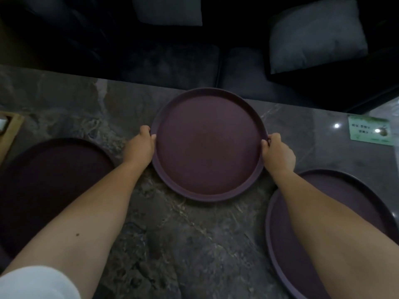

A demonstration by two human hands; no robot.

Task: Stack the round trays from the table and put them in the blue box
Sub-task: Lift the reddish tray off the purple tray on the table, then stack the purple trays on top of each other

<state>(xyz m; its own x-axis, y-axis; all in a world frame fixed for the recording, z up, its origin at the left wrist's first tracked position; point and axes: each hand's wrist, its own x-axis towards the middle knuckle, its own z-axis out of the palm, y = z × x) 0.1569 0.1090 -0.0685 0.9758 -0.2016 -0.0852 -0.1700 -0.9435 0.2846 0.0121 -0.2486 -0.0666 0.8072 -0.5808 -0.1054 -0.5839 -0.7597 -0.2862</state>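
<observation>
Nothing stacked yet: left hand (pixel 140 147) and right hand (pixel 278 155) fingers pinch the rim of the middle tray (pixel 207 145) by the desk's (pixel 172 244) far edge, two trays (pixel 49 186) apart, blue box unseen.

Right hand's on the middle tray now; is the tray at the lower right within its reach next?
Probably yes. The right hand grips the middle tray rim, and its forearm already passes over the lower right tray. Nothing lies on that tray, but the hand must free its grip first.

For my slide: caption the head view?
Both hands, left and right, grip the middle tray; two more trays flank it.
</observation>
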